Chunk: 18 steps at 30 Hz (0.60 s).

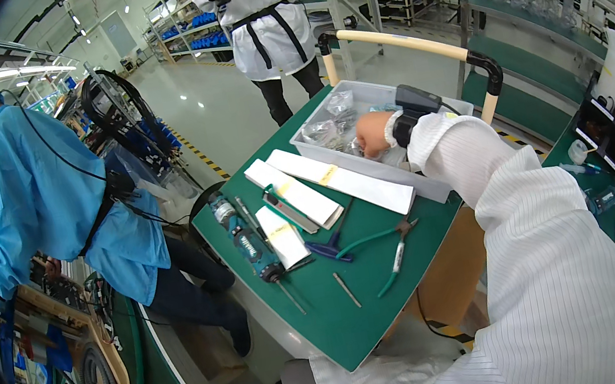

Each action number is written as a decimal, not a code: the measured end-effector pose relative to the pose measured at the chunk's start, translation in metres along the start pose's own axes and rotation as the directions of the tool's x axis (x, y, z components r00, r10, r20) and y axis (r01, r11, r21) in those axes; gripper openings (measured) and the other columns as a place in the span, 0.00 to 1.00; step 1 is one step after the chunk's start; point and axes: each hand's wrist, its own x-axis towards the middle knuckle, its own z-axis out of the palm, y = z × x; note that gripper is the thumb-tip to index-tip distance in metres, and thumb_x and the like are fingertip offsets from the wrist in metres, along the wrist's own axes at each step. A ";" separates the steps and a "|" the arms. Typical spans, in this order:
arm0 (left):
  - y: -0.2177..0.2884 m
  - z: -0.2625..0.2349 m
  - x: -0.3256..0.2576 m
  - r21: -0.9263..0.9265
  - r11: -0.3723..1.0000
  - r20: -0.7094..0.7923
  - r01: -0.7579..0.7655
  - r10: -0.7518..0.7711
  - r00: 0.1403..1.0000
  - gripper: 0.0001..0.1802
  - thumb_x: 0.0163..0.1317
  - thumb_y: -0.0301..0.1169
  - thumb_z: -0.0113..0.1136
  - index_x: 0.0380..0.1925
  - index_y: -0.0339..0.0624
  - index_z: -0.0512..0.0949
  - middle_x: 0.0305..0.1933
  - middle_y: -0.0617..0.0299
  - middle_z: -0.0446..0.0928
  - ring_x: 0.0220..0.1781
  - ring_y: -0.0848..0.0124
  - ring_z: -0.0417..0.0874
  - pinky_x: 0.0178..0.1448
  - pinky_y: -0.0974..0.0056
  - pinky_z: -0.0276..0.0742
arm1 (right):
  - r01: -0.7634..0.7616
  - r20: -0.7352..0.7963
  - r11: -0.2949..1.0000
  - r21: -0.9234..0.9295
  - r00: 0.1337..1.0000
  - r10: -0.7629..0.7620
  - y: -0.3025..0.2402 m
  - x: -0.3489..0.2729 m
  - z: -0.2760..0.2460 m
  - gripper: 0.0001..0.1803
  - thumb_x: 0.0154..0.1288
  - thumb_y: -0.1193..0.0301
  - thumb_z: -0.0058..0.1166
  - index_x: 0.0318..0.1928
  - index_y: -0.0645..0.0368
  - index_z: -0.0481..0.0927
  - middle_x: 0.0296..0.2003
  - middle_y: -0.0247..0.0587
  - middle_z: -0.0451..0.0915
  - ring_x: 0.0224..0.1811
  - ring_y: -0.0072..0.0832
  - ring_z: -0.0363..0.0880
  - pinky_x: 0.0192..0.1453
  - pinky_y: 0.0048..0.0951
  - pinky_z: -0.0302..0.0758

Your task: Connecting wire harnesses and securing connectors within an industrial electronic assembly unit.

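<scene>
My right hand (pixel 375 134) reaches into a translucent plastic bin (pixel 314 148) at the far end of a green-topped cart (pixel 346 324). The fingers are down among clear plastic bags (pixel 326 132) of small parts, so what they hold is hidden. A black device (pixel 416 102) is strapped to that wrist, above a white striped sleeve. My left hand is out of the picture. Long white flat boxes (pixel 342 180) lie beside the bin.
On the cart lie a teal electric screwdriver (pixel 248 240), green-handled pliers (pixel 386 248), a blue-handled tool (pixel 329 247) and a thin metal rod (pixel 346 290). A person in a blue coat (pixel 48 195) works at the left. Another person in white (pixel 266 20) stands beyond the cart's padded handle (pixel 414 48).
</scene>
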 end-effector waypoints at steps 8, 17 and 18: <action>0.002 0.009 -0.018 0.171 0.983 0.083 0.067 -0.082 0.993 0.22 0.72 0.44 0.48 0.47 0.38 0.82 0.40 0.46 0.83 0.44 0.60 0.83 0.49 0.60 0.76 | 0.069 -0.086 0.994 0.089 0.994 -0.061 -0.003 -0.004 0.008 0.09 0.41 0.69 0.64 0.22 0.64 0.83 0.24 0.54 0.81 0.29 0.50 0.82 0.35 0.44 0.78; 0.010 0.018 -0.032 0.078 0.996 -0.010 0.031 -0.030 0.999 0.19 0.70 0.43 0.53 0.45 0.41 0.84 0.31 0.53 0.82 0.33 0.67 0.78 0.39 0.62 0.73 | 0.016 -0.168 0.984 0.180 0.986 0.015 0.009 -0.017 -0.009 0.08 0.44 0.71 0.61 0.28 0.59 0.81 0.28 0.50 0.83 0.33 0.46 0.82 0.38 0.40 0.77; 0.012 0.017 -0.031 0.061 0.998 -0.005 0.016 -0.016 1.000 0.18 0.70 0.42 0.53 0.45 0.41 0.84 0.31 0.54 0.82 0.32 0.68 0.77 0.38 0.63 0.73 | 0.014 -0.214 0.967 0.256 0.976 0.042 0.007 -0.022 -0.013 0.08 0.45 0.71 0.61 0.28 0.59 0.81 0.28 0.51 0.83 0.33 0.45 0.82 0.38 0.40 0.77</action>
